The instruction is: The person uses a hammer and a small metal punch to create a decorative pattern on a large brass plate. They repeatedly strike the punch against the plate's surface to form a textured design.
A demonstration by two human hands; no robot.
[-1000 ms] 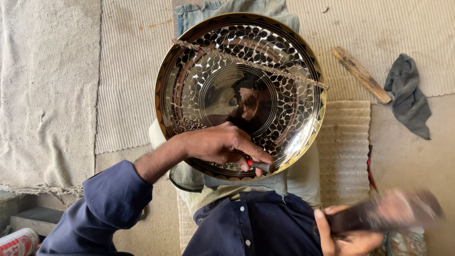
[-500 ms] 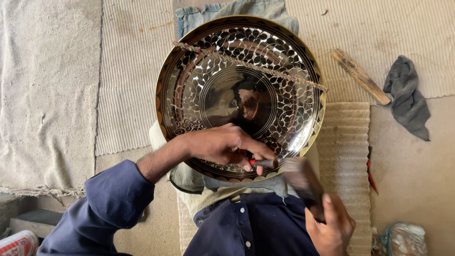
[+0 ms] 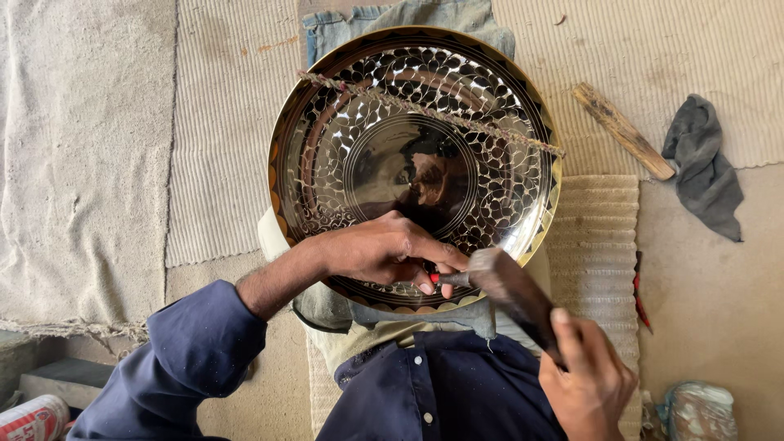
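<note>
large round brass plate (image 3: pixel 359 163), centre of frame, propped on folded cloth over a lap. scale-like chasing already covering the wide band around the smooth middle; near-edge rim at lower centre seemingly the part in work. thin cord (image 3: pixel 433 113) stretched across upper face. left hand (image 3: pixel 384 249) pinching a small chisel (image 3: pixel 449 278) against that rim. right hand (image 3: pixel 588 380), lower right, clenched round a hammer (image 3: pixel 510 290), head meeting the chisel end. wooden stick (image 3: pixel 622 131) and grey rag (image 3: pixel 702 167) lying upper right on matting.
</note>
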